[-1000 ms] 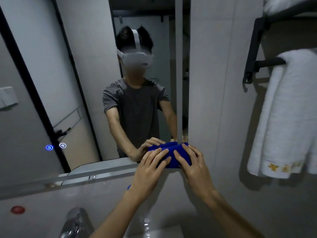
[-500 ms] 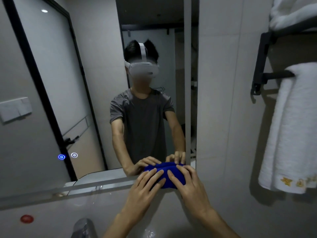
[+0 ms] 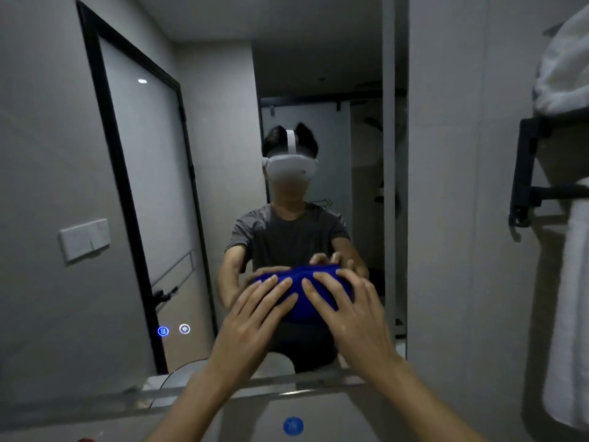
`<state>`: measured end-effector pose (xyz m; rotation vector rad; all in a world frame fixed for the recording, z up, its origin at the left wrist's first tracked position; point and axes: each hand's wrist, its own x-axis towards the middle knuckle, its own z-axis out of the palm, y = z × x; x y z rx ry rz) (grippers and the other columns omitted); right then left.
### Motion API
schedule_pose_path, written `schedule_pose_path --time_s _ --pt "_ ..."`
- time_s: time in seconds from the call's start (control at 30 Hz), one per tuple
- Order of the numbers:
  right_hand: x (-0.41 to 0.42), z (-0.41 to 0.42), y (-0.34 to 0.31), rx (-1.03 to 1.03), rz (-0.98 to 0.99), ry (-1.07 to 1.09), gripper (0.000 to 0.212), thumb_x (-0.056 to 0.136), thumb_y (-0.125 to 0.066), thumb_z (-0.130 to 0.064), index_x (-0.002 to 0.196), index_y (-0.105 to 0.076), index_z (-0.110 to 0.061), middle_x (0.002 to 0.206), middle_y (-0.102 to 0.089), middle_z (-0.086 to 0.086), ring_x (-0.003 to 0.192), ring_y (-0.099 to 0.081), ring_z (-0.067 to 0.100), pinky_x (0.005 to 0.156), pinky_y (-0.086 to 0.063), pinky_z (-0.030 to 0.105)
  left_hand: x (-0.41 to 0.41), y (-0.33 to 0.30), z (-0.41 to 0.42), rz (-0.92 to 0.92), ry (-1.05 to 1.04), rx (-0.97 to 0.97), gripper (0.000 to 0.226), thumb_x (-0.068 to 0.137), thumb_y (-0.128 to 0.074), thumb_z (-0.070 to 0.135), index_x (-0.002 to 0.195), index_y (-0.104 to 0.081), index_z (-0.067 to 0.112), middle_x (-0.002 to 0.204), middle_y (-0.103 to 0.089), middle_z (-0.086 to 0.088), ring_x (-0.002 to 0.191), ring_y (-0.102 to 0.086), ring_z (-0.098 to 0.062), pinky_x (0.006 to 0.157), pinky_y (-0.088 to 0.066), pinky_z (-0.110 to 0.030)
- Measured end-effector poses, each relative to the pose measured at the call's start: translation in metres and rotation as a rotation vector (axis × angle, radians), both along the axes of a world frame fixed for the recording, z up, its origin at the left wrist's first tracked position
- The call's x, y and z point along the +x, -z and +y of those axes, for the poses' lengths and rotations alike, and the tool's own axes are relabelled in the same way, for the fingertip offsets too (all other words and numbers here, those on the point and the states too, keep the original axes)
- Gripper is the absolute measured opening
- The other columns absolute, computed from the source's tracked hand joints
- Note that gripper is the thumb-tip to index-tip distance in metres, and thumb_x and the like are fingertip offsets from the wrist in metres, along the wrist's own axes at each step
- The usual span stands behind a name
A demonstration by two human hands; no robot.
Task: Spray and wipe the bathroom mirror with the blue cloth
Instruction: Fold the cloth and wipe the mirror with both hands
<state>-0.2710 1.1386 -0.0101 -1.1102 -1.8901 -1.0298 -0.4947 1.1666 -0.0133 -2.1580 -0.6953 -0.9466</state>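
The blue cloth (image 3: 301, 298) is bunched flat against the bathroom mirror (image 3: 134, 186), near its lower right part. My left hand (image 3: 255, 314) presses the cloth's left half with straight, spread fingers. My right hand (image 3: 347, 311) presses its right half the same way. Both hands lie side by side on the cloth. The mirror shows a person in a grey shirt with a white headset, and the reflected hands meet the cloth from behind. No spray bottle is in view.
A black towel rack (image 3: 526, 186) with white towels (image 3: 570, 298) hangs on the right wall. Two lit touch icons (image 3: 173, 330) glow on the mirror's lower left. A blue round item (image 3: 293, 426) sits below the mirror's bottom edge (image 3: 191, 390).
Both hands have slid the cloth up the mirror from its bottom right corner and slightly left. The view has tilted upward, so more of the mirror shows.
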Motion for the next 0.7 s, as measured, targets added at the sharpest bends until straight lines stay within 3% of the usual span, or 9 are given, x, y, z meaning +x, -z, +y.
schedule_pose_path --time_s 0.2,0.43,0.6,0.7 --pt "0.002 0.016 -0.121 0.215 -0.018 0.045 0.061 0.088 -0.061 -0.021 0.147 -0.046 -0.018 0.144 -0.052 0.012 0.128 -0.050 0.038 0.101 -0.046 0.049 0.003 -0.129 0.007 -0.002 -0.083 0.139 0.063 0.086 -0.069 0.004 0.145 -0.046 0.008 0.157 -0.037 -0.012 0.147 -0.031 -0.030 0.117 -0.032 -0.049" --pt "0.002 0.019 -0.245 0.282 -0.057 0.139 0.061 0.080 -0.072 -0.030 0.137 -0.055 -0.015 0.145 -0.051 0.015 0.128 -0.049 0.039 0.100 -0.045 0.050 0.015 -0.255 0.003 -0.068 -0.152 0.210 0.059 0.085 -0.069 0.007 0.140 -0.049 0.010 0.154 -0.042 -0.012 0.145 -0.035 -0.029 0.117 -0.032 -0.046" --pt "-0.007 0.015 -0.314 0.316 -0.061 0.250 0.076 0.077 -0.081 -0.026 0.143 -0.048 -0.012 0.151 -0.044 0.015 0.135 -0.041 0.040 0.104 -0.041 0.052 0.020 -0.324 -0.001 -0.142 -0.153 0.276 0.054 0.091 -0.062 0.010 0.143 -0.047 0.011 0.158 -0.036 -0.010 0.148 -0.028 -0.027 0.117 -0.015 -0.032" --pt "-0.012 0.012 -0.347 0.286 -0.022 0.237 0.076 0.091 -0.068 -0.019 0.155 -0.027 -0.016 0.163 -0.023 0.009 0.147 -0.022 0.033 0.113 -0.032 0.050 0.023 -0.361 -0.001 -0.163 -0.134 0.301 0.049 0.097 -0.049 0.016 0.145 -0.044 0.011 0.160 -0.030 -0.010 0.150 -0.018 -0.022 0.116 0.004 -0.019"
